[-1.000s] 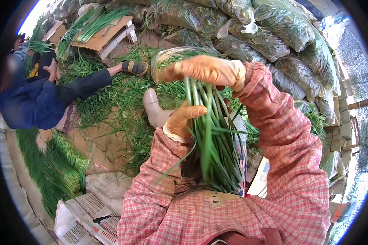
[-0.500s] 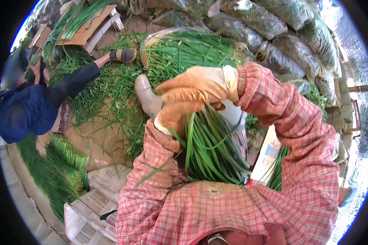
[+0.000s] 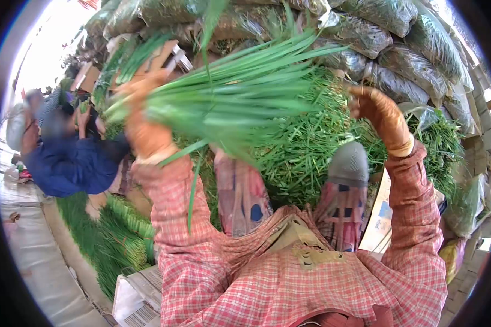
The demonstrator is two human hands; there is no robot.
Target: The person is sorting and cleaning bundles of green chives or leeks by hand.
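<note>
A blurred bunch of garlic chives [image 3: 240, 87] is in the grip of my left hand [image 3: 150, 122], which wears an orange-tan glove. The hand wraps the pale stem end, and the long green leaves fan out to the right. Two loose leaves dangle beside my left forearm. My right hand [image 3: 384, 117], gloved alike, is raised at the right with nothing in it. Its fingers are bent but loose, apart from the leaf tips. Below both hands lies a wide heap of loose chive leaves [image 3: 294, 158].
Filled plastic sacks [image 3: 425, 65] are stacked along the back and right. Tied chive bundles [image 3: 114, 240] lie at the lower left, near a white crate [image 3: 139, 294]. A person in blue [image 3: 73, 163] sits at the left. My grey boot [image 3: 349, 163] stands in the heap.
My hands were together around the bunch near my lap; now they are wide apart. The bunch has swung up and left in my left hand, and my right hand has let go.
</note>
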